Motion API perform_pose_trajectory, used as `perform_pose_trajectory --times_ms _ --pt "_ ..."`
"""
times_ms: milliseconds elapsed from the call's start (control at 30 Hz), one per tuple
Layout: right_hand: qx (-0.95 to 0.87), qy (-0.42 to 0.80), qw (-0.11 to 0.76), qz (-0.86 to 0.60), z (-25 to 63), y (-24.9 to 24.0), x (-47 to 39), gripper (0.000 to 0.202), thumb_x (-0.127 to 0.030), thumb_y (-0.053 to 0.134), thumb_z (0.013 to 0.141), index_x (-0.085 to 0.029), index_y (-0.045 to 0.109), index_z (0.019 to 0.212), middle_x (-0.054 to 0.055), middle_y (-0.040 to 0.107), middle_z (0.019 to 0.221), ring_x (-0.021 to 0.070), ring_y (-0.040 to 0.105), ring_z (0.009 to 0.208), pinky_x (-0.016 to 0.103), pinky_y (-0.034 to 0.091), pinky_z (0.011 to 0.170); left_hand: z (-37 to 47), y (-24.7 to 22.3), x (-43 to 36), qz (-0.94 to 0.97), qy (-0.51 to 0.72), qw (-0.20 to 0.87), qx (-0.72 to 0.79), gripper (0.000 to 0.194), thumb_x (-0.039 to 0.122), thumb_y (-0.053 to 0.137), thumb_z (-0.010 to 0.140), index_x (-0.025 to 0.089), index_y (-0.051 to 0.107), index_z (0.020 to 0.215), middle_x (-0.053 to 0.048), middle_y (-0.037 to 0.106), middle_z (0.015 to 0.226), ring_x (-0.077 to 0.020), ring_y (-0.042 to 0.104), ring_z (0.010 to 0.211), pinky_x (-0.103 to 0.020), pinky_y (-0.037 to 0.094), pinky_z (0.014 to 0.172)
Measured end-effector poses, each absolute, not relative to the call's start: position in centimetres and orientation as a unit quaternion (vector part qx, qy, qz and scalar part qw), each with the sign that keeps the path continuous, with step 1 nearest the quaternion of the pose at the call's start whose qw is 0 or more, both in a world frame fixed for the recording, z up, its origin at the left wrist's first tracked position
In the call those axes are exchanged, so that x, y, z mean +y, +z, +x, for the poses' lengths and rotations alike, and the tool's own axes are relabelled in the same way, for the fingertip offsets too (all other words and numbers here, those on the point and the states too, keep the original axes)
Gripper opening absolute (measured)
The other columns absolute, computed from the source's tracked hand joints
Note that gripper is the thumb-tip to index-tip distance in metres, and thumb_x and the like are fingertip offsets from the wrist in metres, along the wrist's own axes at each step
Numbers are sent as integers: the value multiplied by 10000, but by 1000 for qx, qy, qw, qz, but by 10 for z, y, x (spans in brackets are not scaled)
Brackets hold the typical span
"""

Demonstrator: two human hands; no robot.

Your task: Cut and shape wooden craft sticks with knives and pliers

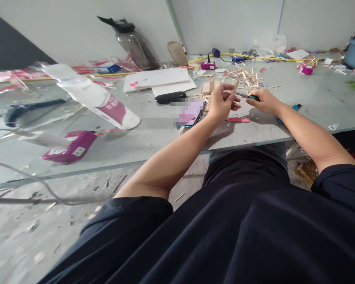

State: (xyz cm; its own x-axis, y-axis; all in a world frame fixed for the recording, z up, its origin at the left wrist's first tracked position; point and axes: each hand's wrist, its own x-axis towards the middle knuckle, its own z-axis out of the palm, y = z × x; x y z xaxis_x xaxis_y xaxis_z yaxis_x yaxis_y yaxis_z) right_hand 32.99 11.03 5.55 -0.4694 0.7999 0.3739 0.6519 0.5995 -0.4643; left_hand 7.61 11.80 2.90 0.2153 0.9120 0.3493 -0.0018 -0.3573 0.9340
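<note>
My left hand (pixel 220 101) pinches a thin flat wooden stick (pixel 236 84) between thumb and fingers, the stick pointing up. In my right hand (pixel 264 101) is a small hand tool (pixel 253 97) with a black and teal handle. Its narrow metal end reaches left to the stick at my left fingers; whether it is a knife or a cutter I cannot tell. Just below the hands lies a pink-handled knife (pixel 238 120) on a grey mat (pixel 248 134). Loose wooden sticks (pixel 248 78) are heaped behind them. Beside my left wrist rests a phone (pixel 192 112).
Left on the glass table (pixel 154 136) are a black case (pixel 170 97), a white bottle (pixel 91 96) and a purple power adapter (pixel 71 146). A dark water bottle (pixel 139 47) stands behind. A blue object (pixel 296 108) lies by my right forearm. Scraps line the back edge.
</note>
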Motion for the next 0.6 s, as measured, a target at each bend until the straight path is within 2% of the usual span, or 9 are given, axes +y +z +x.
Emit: perform_pose_trajectory --times_ms 267,600 --pt "-845 128 287 -433 331 55 111 786 -1025 529 990 -250 596 882 5 538 758 200 471 755 419 334 765 77 26 119 650 515 436 349 289 137 630 1096 237 597 1366 15 843 930 -105 824 690 -215 655 660" --pt "-848 127 275 -435 332 55 111 752 -995 537 1015 -257 590 880 17 553 746 217 488 759 420 330 763 78 24 119 651 510 434 357 329 113 624 1074 243 592 1375 14 834 926 -110 821 681 -224 662 668"
